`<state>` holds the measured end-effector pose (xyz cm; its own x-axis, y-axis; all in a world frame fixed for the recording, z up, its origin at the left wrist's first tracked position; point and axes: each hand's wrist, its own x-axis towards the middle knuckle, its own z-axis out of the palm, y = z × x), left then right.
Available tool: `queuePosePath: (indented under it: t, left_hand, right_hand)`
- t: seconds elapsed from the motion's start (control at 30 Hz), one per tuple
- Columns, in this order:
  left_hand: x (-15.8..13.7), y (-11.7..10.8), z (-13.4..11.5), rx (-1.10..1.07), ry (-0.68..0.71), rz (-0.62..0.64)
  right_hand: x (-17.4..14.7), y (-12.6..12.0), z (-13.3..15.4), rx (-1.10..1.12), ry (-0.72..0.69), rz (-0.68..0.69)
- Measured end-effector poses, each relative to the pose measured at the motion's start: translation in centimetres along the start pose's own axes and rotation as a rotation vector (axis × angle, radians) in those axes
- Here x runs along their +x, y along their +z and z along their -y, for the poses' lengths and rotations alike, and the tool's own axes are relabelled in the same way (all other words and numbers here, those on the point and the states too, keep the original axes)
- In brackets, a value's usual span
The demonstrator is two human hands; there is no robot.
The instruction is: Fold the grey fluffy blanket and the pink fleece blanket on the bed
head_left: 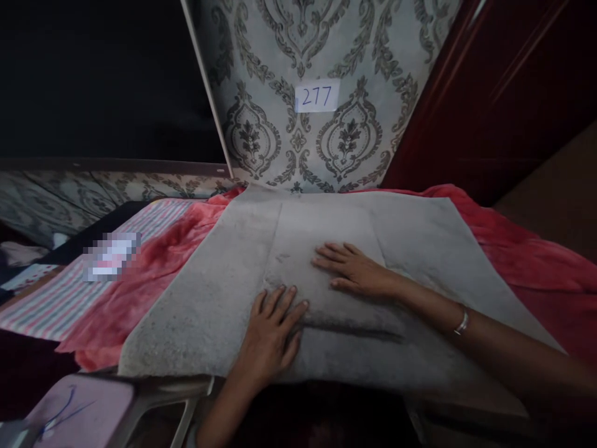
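A grey fabric piece [321, 230], roughly rectangular and perhaps folded, lies flat in the middle of a larger grey cloth [200, 298]. Its kind does not show clearly, and its near edge casts a dark shadow line. My right hand [352, 270] rests palm down on the middle of this piece, fingers stretched out to the left. Lower down, my left hand [273, 336] lies with spread fingers at the piece's near left corner. Neither hand grips anything. A silver bracelet [461, 322] circles my right wrist.
Red plush fabric [545, 267] shows beyond the grey cloth on both sides. Left of it lies a striped cloth [51, 305]. A pinkish stool-like surface [84, 414] stands at lower left. Behind are a dark screen [102, 81], patterned wallpaper and a paper marked 277 [317, 96].
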<state>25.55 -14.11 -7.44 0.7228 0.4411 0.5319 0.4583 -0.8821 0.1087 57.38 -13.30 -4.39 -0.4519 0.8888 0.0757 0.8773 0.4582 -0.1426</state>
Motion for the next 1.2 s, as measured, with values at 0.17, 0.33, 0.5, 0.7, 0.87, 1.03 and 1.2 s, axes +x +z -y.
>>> queuePosePath:
  t: [0.17,0.33,0.5,0.7,0.87,1.03,1.2]
  left_hand:
    - [0.3,0.1,0.1,0.034,-0.003,0.04]
    - [0.3,-0.2,0.1,0.06,0.012,0.047]
    - [0.2,0.0,0.5,0.067,0.028,0.044]
    - [0.2,0.5,0.9,0.061,0.053,-0.004]
    - [0.4,0.5,0.8,0.056,0.054,-0.001]
    - [0.6,0.5,0.8,0.065,0.064,0.006]
    - [0.7,0.4,0.6,0.051,0.041,0.032]
  right_hand:
    - [0.8,1.0,-3.9,-0.027,0.281,-0.051]
    - [2.1,1.2,-8.1,-0.021,0.609,-0.166]
    - [-0.8,2.6,-9.3,0.119,0.722,-0.347]
    - [-8.1,4.5,-3.6,0.36,0.682,-0.55]
    - [-11.9,5.9,2.6,0.569,0.719,-0.691]
    - [-12.4,6.2,5.9,0.668,0.746,-0.748]
    - [-12.3,5.5,7.2,0.786,0.734,-0.788]
